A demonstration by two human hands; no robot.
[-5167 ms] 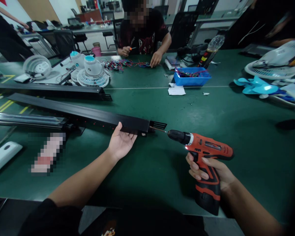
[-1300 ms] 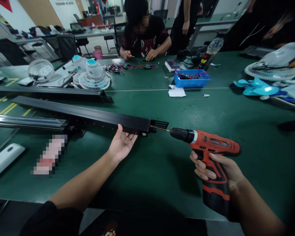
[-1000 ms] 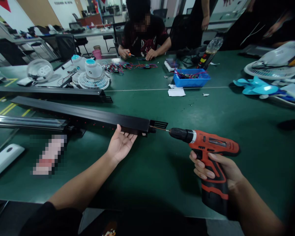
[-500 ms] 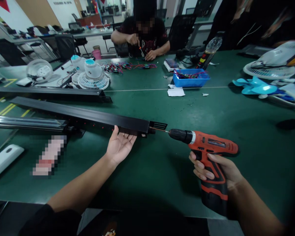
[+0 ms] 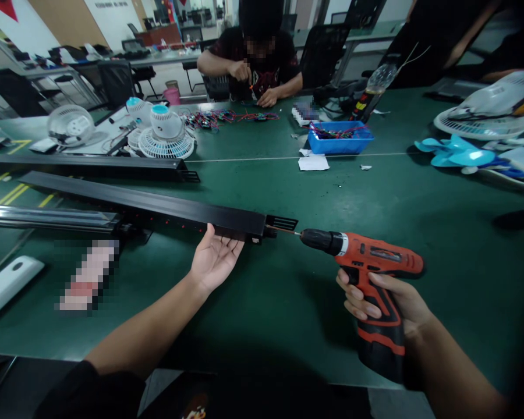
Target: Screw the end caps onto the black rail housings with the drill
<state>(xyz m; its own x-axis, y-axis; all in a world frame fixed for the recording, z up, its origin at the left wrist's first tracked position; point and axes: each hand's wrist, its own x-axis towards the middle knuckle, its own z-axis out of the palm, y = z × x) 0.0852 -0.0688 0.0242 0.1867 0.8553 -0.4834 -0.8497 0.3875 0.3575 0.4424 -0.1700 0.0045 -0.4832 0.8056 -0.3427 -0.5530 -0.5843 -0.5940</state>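
My right hand (image 5: 375, 302) is wrapped round the handle of a red and black cordless drill (image 5: 375, 254), its forefinger by the trigger. The drill's long thin bit (image 5: 283, 230) points left and reaches the end of a long black bar (image 5: 179, 208), beside a slotted black bracket (image 5: 283, 222) that sticks out there. Whether the bit's tip sits in a screw is hidden. Palm up, my left hand (image 5: 216, 259) holds that bar near the same end, with the fingers under it and the thumb against its near side. Small red dots run along the bar's near side.
Another black bar (image 5: 82, 163) lies behind, and a shiny dark one (image 5: 52, 216) at left. White fans (image 5: 161, 134), a blue bin (image 5: 340, 139) of wired parts, a bottle (image 5: 375, 87) and blue fan blades (image 5: 456, 152) stand farther back. A person works across the table (image 5: 262, 326).
Both hands, the drill and the bar stay nearly in place. The view has shifted very slightly. At the upper right, people in dark clothes have moved.
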